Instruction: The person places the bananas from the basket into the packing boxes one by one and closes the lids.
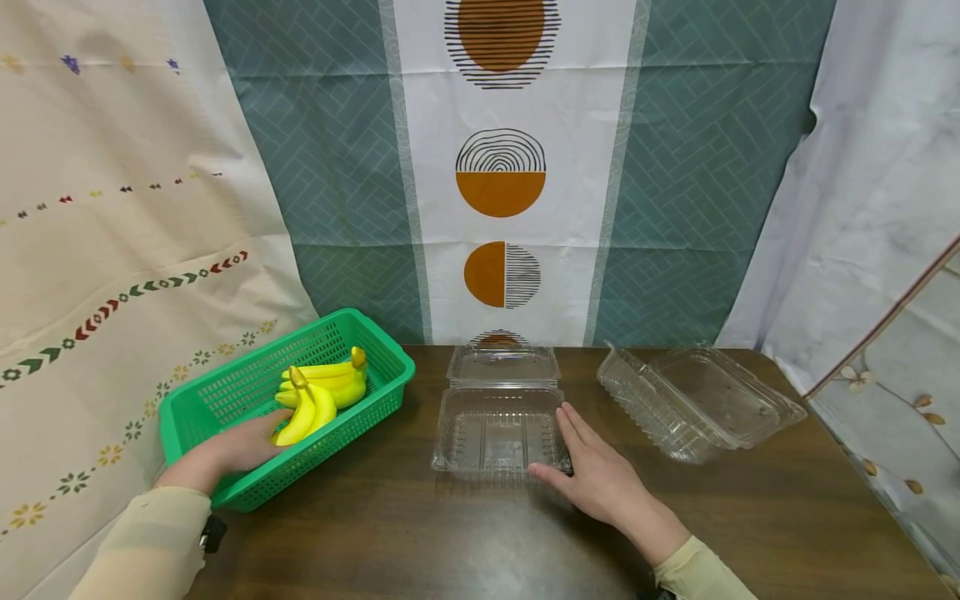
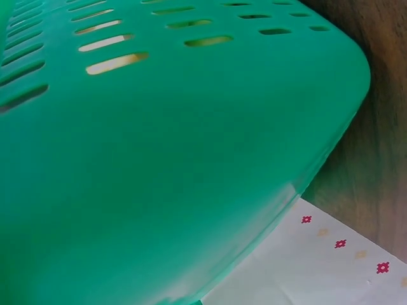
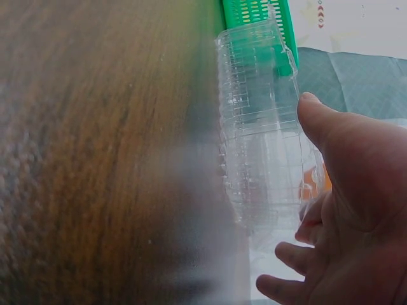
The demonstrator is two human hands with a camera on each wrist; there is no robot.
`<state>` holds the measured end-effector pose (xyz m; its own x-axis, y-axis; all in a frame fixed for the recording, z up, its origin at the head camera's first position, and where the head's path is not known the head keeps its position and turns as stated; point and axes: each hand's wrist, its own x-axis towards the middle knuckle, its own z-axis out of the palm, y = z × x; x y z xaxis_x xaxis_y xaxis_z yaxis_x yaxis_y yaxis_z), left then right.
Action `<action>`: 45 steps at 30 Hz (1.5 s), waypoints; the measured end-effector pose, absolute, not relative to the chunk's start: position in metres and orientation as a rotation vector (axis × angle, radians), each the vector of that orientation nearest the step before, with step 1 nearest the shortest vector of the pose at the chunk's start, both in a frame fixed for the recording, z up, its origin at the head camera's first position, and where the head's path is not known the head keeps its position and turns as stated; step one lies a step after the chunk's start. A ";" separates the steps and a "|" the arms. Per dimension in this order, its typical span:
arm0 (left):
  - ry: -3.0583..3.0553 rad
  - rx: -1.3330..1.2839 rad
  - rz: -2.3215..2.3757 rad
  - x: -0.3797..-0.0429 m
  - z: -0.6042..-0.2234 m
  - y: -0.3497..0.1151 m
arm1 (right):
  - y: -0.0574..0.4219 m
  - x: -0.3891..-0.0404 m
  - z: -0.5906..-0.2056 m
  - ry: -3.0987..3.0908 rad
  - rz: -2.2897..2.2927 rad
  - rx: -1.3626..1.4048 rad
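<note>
In the head view my left hand (image 1: 251, 442) reaches into the green basket (image 1: 187, 425), right at the tips of the front banana bunch (image 1: 309, 414). Its fingertips are hidden behind the bananas, and I cannot tell if they grip. A second banana bunch (image 1: 341, 385) lies just behind. On the table, a clear plastic clamshell container (image 1: 498, 433) stands with its lid (image 1: 504, 365) folded back. My right hand (image 1: 600, 479) rests against its right side, fingers extended and thumb at the front rim; the right wrist view shows this hand (image 3: 362, 184) beside the container wall (image 3: 261, 140).
More clear clamshell packaging (image 1: 705, 400) lies opened out at the right of the brown table (image 1: 420, 533). Patterned cloths (image 1: 337, 167) hang behind and at both sides. The basket's slotted wall (image 2: 159, 140) fills most of the left wrist view.
</note>
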<state>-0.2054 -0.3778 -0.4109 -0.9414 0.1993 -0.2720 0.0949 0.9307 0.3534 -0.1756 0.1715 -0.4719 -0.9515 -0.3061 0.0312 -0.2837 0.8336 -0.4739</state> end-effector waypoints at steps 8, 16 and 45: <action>2.798 0.232 0.489 -0.203 -0.411 -0.378 | 0.173 -0.174 -0.474 2.961 -0.772 -0.476; 2.849 0.217 0.421 -0.201 -0.411 -0.381 | 0.172 -0.174 -0.475 2.951 -0.762 -0.465; 2.981 0.114 0.405 -0.192 -0.386 -0.368 | 0.171 -0.177 -0.471 2.941 -0.749 -0.473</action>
